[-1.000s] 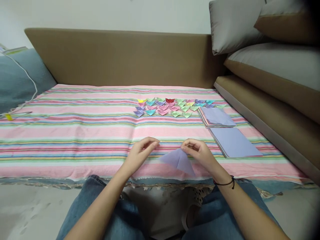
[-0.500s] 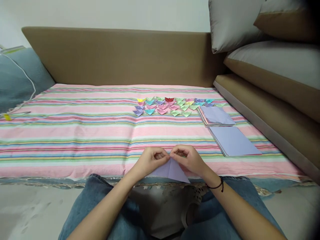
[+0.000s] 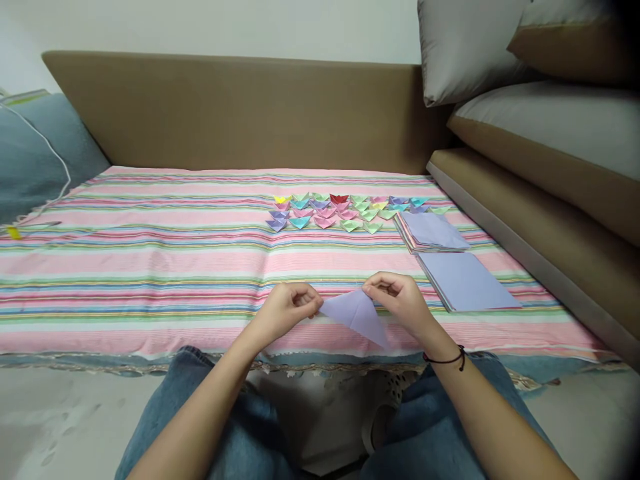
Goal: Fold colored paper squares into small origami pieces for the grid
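A purple sheet of paper (image 3: pixel 356 313), folded into a triangle with a crease down its middle, hangs between my hands above the striped cloth. My left hand (image 3: pixel 291 307) pinches its left corner. With thumb and fingers, my right hand (image 3: pixel 395 297) grips its top corner. The remaining corner points down to the right and is slightly blurred. Beyond my hands, several small folded paper boats (image 3: pixel 325 222) in pink, green, blue, purple, yellow and red stand in rows.
Two stacks of square paper, a farther one (image 3: pixel 435 231) and a nearer one (image 3: pixel 467 281), lie on the right of the striped cloth (image 3: pixel 125 267). Cushions (image 3: pixel 560 127) rise at the right. Scissors (image 3: pixel 45 225) and a white cable (image 3: pixel 55 153) are at the far left.
My hands have moved apart, the left one to the left and the right one up and to the right. The purple paper has lifted and turned, with one corner now in my left hand.
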Available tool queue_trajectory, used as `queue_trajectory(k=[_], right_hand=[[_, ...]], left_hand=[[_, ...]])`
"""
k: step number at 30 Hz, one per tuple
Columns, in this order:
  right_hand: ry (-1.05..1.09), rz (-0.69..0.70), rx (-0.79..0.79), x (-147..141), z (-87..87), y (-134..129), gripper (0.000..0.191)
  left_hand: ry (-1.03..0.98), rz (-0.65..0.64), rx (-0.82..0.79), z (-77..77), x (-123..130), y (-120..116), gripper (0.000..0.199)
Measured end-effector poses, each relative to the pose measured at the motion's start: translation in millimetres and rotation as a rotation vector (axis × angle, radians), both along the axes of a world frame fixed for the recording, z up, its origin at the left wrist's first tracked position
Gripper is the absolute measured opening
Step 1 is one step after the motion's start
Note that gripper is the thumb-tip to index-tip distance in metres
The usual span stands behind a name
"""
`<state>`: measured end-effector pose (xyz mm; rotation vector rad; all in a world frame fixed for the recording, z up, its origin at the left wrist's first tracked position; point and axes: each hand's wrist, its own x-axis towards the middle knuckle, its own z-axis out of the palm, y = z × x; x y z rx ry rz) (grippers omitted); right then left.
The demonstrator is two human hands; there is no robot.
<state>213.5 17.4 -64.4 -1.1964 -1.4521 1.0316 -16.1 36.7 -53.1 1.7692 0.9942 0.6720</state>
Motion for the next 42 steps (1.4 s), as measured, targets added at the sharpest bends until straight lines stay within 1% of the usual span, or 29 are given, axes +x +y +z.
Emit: queue_trajectory(k=[6, 10, 12, 14, 16, 18, 20, 22, 24, 26, 28, 29, 30, 31, 33, 36, 38, 39, 40, 42], right_hand=[[0.035, 0.005, -0.047, -2, -0.2, 0, 0.024], [0.087, 0.005, -0.063, 0, -1.0, 1, 0.021], [0.097, -0.019, -0.053, 6, -1.8, 2, 0.019], [0.111, -0.071, -0.050, 12, -2.5, 4, 0.018], [0.130, -0.118, -0.059, 18, -3.0, 5, 0.017], [0.143, -0.125, -0.068, 20, -3.2, 5, 0.017], [0.148, -0.104, -0.069, 20, -3.7, 4, 0.018], [0.180, -0.072, -0.090, 16, -4.8, 2, 0.018], [0.254, -0.024, -0.154, 8, -6.6, 1, 0.018], [0.344, 0.048, -0.257, -1, -9.1, -1, 0.018], [0.396, 0.137, -0.355, -12, -11.8, -4, 0.020], [0.391, 0.191, -0.391, -17, -13.1, -6, 0.021], [0.380, 0.242, -0.414, -21, -14.3, -7, 0.022], [0.369, 0.290, -0.427, -24, -15.5, -9, 0.022], [0.413, 0.331, -0.445, -28, -17.2, -10, 0.025], [0.611, 0.293, -0.458, -27, -17.6, -9, 0.045], [0.698, 0.278, -0.434, -26, -16.6, -7, 0.058], [0.705, 0.275, -0.409, -26, -16.0, -6, 0.061], [0.692, 0.271, -0.382, -26, -15.4, -6, 0.060], [0.632, 0.248, -0.323, -29, -14.5, -6, 0.053]], left_hand=[[-0.077, -0.008, -0.051, 0.4, -1, 1, 0.024], [-0.091, -0.005, -0.081, 0.1, -1, 2, 0.021], [-0.093, 0.015, -0.092, 1.5, -4, 3, 0.020], [-0.103, 0.054, -0.089, 4.7, -9, 5, 0.018], [-0.129, 0.097, -0.064, 8.4, -13, 6, 0.018], [-0.176, 0.124, -0.031, 10.6, -15, 7, 0.019], [-0.228, 0.119, 0.002, 9.7, -13, 6, 0.016], [-0.253, 0.067, 0.048, 6.2, -8, 4, 0.015], [-0.249, -0.014, 0.121, 2.1, -2, 1, 0.026], [-0.248, -0.089, 0.194, -0.6, 5, -2, 0.030], [-0.267, -0.130, 0.227, -1.7, 10, -5, 0.019], [-0.284, -0.128, 0.224, -1.9, 12, -6, 0.013], [-0.305, -0.109, 0.206, -2.1, 14, -7, 0.007], [-0.335, -0.067, 0.170, -2.5, 16, -8, 0.007], [-0.401, 0.073, 0.051, -3.9, 19, -9, 0.012], [-0.459, 0.308, -0.106, -7.6, 21, -10, 0.019], [-0.476, 0.412, -0.159, -10.8, 23, -10, 0.021], [-0.492, 0.446, -0.185, -12.6, 24, -10, 0.022], [-0.514, 0.473, -0.216, -14.5, 25, -10, 0.022], [-0.568, 0.515, -0.277, -18.6, 27, -11, 0.022]])
